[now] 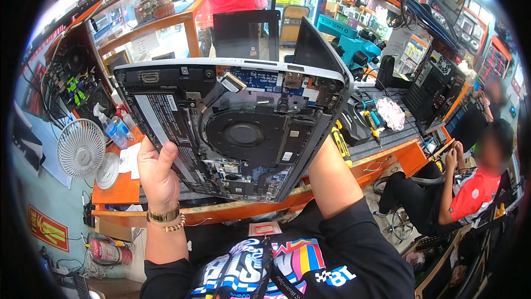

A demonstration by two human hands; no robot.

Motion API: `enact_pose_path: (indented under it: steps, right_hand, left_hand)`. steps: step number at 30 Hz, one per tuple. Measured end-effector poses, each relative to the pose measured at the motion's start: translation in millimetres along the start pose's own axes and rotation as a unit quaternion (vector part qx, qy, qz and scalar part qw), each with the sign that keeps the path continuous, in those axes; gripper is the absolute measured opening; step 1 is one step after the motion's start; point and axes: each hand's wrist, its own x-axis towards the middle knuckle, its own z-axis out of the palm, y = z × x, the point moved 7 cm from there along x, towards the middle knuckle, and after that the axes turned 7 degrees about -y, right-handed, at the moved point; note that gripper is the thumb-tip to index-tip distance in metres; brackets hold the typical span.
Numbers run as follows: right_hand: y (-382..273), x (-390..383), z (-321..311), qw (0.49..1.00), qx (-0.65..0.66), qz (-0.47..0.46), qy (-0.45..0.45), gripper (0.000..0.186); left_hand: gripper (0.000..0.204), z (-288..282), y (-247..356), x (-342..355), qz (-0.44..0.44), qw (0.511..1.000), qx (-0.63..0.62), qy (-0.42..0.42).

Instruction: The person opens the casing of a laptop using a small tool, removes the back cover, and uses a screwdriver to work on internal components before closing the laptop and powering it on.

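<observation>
A laptop [310, 133] without its bottom cover is tilted up before my chest, its inside facing me. My left hand [159, 169] grips its lower left edge, thumb on the near face beside the long black battery [166, 127]. In the middle sits a round black fan [241, 134], with a blue circuit board [260, 79] above it. A flat cable with a metal connector [232, 82] lies near that board. The laptop's screen half [316, 47] juts out behind. My right forearm [334, 174] reaches behind the laptop, which hides my right hand and its fingers.
On the bench's right stand screwdrivers [373, 127], a black computer tower [434, 91] and a teal microscope [351, 44]. A dark panel [246, 33] stands behind. Left are a white fan [81, 147] and spray bottles [113, 127]. A person in red [473, 196] sits at right.
</observation>
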Motion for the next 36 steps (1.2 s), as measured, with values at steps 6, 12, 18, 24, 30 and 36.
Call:
enact_pose_path:
  steps: [6, 12, 18, 24, 30, 36]
  right_hand:
    - [-17.1, -7.6, 6.6, 0.984, -0.154, -0.044, 0.08, 0.022]
    - [-15.7, -6.8, 19.4, 0.995, -0.081, -0.02, 0.046, 0.021]
    - [-16.4, -5.1, 11.0, 0.987, -0.14, -0.039, 0.071, 0.022]
    - [-14.8, -4.0, 13.5, 0.991, -0.109, -0.025, 0.07, 0.022]
    - [-24.0, -5.8, 26.6, 0.986, -0.147, -0.03, 0.069, 0.021]
    - [-10.5, -1.2, 14.2, 0.991, -0.116, -0.033, 0.058, 0.028]
  left_hand:
    - [0.049, -0.1, 3.5, -0.2, -0.002, 1.0, 0.003, 0.0]
    - [0.05, -1.2, 3.5, -0.7, 0.005, 1.0, 0.0, 0.003]
    - [0.049, -0.6, 4.7, -0.8, 0.002, 1.0, 0.0, 0.003]
    - [0.049, -1.2, 4.6, -1.7, 0.002, 1.0, 0.0, 0.003]
    - [0.049, -3.0, 4.9, -3.4, 0.007, 1.0, -0.002, 0.005]
    - [0.049, -3.0, 5.0, -4.2, -0.002, 1.0, 0.002, 0.0]
